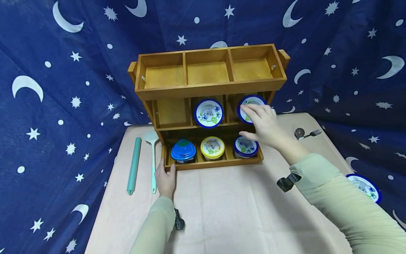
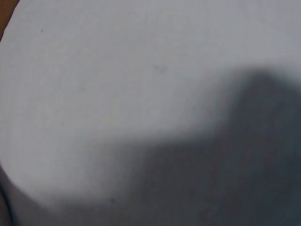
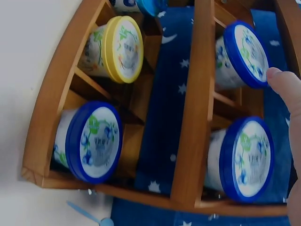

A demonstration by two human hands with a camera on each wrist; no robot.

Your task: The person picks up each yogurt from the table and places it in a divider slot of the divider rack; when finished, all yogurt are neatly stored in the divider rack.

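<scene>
A three-tier wooden shelf (image 1: 210, 88) stands at the back of the table. My left hand (image 1: 165, 180) holds its lower left front corner, thumb on the front and fingers along the side. In the middle tier are a blue-lidded tub (image 1: 208, 113) and, to the right, a second blue-lidded tub (image 3: 247, 160). Over that right tub reaches my right hand (image 1: 264, 125), fingers extended and thumb apart; contact with the lid cannot be told. Below sit a bright blue domed-lid container (image 1: 183, 150), a yellow-lidded tub (image 1: 212, 147) and another blue-lidded tub (image 1: 245, 145).
Left of the shelf lie a teal rod (image 1: 134, 165) and a mint spatula (image 1: 153, 158). To the right are a fork (image 1: 312, 133) and a dark round object (image 1: 299, 133). Another blue-lidded tub (image 1: 364, 187) is partly behind my right sleeve. A star-patterned blue cloth (image 1: 95, 63) hangs behind.
</scene>
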